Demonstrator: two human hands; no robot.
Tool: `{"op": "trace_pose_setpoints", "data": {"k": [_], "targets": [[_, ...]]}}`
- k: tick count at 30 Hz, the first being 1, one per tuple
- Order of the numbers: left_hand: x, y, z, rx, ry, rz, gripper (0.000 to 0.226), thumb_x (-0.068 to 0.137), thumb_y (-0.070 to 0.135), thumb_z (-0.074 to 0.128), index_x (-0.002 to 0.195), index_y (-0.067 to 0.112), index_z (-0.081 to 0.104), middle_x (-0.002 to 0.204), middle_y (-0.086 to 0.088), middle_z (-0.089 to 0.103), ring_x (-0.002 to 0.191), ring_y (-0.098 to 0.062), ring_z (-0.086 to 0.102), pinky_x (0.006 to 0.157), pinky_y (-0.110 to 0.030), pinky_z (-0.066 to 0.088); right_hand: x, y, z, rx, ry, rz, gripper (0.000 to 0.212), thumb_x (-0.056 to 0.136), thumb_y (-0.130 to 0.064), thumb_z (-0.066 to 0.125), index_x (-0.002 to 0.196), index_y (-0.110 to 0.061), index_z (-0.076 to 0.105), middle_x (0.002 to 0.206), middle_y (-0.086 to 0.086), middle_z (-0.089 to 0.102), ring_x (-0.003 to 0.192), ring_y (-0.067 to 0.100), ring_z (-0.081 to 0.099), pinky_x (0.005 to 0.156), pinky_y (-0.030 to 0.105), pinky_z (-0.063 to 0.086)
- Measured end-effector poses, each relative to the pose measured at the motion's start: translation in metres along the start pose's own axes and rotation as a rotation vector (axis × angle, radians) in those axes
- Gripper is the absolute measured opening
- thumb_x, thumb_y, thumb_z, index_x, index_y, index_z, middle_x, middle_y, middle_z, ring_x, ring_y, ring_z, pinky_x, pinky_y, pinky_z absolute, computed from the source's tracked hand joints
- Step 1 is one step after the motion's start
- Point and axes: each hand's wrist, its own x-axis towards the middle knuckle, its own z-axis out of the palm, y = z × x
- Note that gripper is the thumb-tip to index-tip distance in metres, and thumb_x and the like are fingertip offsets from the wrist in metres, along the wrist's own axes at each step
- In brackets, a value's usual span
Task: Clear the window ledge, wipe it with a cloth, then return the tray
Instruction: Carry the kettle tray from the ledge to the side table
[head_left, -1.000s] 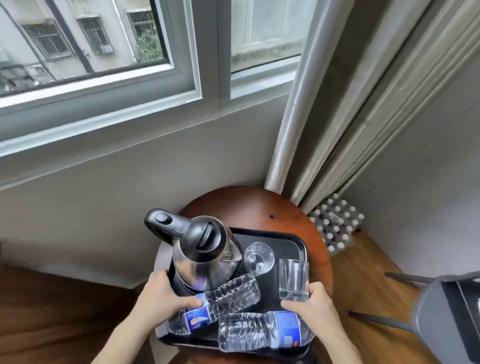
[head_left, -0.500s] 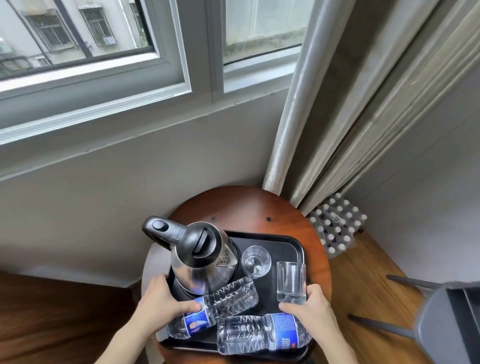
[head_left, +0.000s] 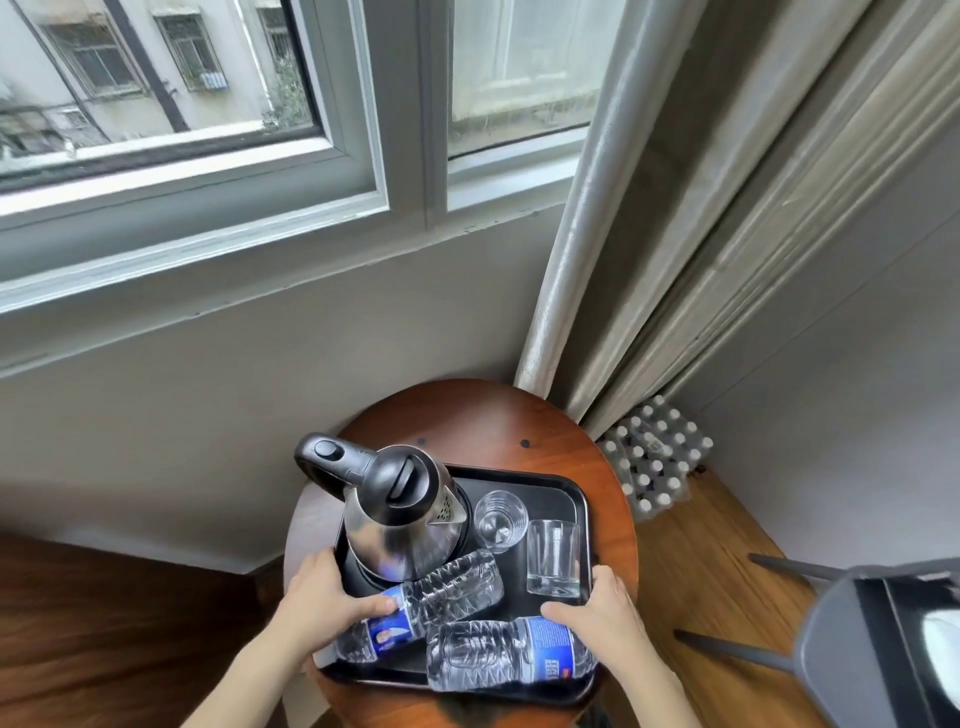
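A black tray (head_left: 563, 491) rests on a small round wooden table (head_left: 483, 421) below the window ledge (head_left: 270, 291). On the tray stand a steel kettle (head_left: 400, 514) and two empty glasses (head_left: 501, 519) (head_left: 553, 558), and two water bottles (head_left: 441, 597) (head_left: 506, 652) lie near its front. My left hand (head_left: 324, 605) grips the tray's left edge, thumb on one bottle. My right hand (head_left: 605, 618) grips the right edge, thumb on the other bottle. No cloth is in view.
A grey curtain (head_left: 649, 218) hangs down at the right behind the table. A wrapped pack of several water bottles (head_left: 657, 462) sits on the wooden floor in the corner. A grey chair (head_left: 872, 639) stands at the lower right.
The tray with its load has come down lower over the round table, both hands still holding its edges. The view has tilted slightly.
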Motion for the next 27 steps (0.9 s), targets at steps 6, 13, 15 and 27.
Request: {"op": "trace_pose_setpoints", "data": {"k": [6, 13, 15, 27], "targets": [[-0.087, 0.054, -0.051, -0.037, 0.073, -0.036, 0.109, 0.060, 0.059, 0.083, 0.140, 0.003, 0.035, 0.144, -0.013, 0.038, 0.133, -0.027, 0.038, 0.105, -0.034, 0.037, -0.052, -0.040, -0.007, -0.019, 0.172, -0.122, 0.105, 0.078, -0.049, 0.074, 0.154, -0.011, 0.011, 0.158, 0.004, 0.023, 0.145, 0.021, 0.022, 0.117, 0.039, 0.027], [-0.165, 0.054, -0.111, -0.029, 0.185, 0.182, 0.124, 0.049, 0.069, 0.069, 0.151, 0.015, 0.025, 0.151, 0.001, 0.031, 0.138, -0.017, 0.029, 0.111, -0.032, 0.031, -0.132, -0.111, 0.006, -0.015, 0.187, -0.392, 0.101, 0.084, -0.046, 0.070, 0.156, -0.016, 0.006, 0.163, 0.003, 0.013, 0.150, 0.019, 0.010, 0.121, 0.037, 0.017], [-0.185, 0.050, -0.129, -0.020, 0.217, 0.249, 0.121, 0.050, 0.069, 0.066, 0.151, 0.018, 0.024, 0.151, 0.004, 0.030, 0.139, -0.014, 0.027, 0.112, -0.029, 0.030, -0.157, -0.130, 0.017, -0.012, 0.211, -0.458, 0.100, 0.082, -0.045, 0.071, 0.156, -0.015, 0.011, 0.161, 0.002, 0.017, 0.148, 0.017, 0.014, 0.120, 0.035, 0.018], [-0.303, -0.078, -0.235, -0.022, 0.517, 0.457, 0.083, 0.066, 0.063, 0.062, 0.138, 0.025, 0.044, 0.141, 0.010, 0.043, 0.132, -0.009, 0.038, 0.108, -0.022, 0.030, -0.321, -0.225, 0.136, -0.021, 0.248, -0.776, 0.089, 0.084, -0.040, 0.072, 0.154, -0.016, 0.023, 0.156, -0.003, 0.027, 0.146, 0.010, 0.020, 0.118, 0.027, 0.020]]}}
